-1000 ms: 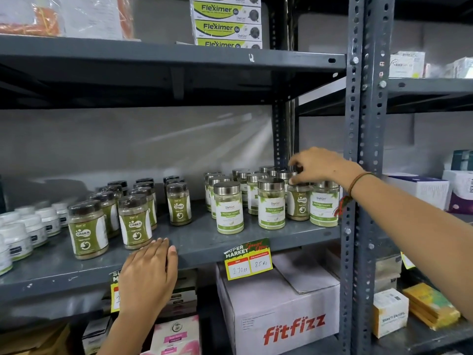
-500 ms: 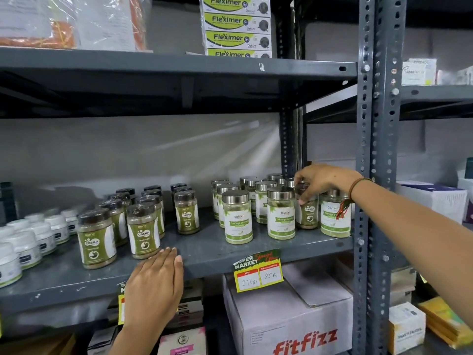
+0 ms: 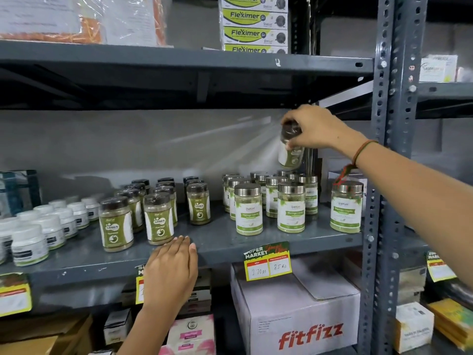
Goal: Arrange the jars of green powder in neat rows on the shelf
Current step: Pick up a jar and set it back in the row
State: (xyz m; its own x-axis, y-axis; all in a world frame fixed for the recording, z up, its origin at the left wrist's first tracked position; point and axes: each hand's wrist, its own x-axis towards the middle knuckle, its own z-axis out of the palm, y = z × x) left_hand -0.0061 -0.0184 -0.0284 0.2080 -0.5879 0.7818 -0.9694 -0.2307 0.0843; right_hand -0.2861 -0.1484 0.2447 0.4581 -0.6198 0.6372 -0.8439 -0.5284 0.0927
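Note:
My right hand grips a dark-lidded jar of green powder by its lid, held in the air above the silver-lidded jars. Several silver-lidded jars with white and green labels stand in rows on the grey shelf; one more stands apart by the upright post. Further left stand several dark-lidded green powder jars in rows. My left hand lies flat on the shelf's front edge, fingers together, holding nothing, just in front of a dark-lidded jar.
White jars fill the shelf's left end. A perforated steel post rises at the right. Boxes are stacked on the shelf above. Below are a white carton and small boxes. A yellow price tag hangs off the shelf edge.
My right hand has lifted a dark-lidded jar out of the silver-lidded group, up into the air. A gap is left beside the rightmost jar. My left hand stays on the shelf edge.

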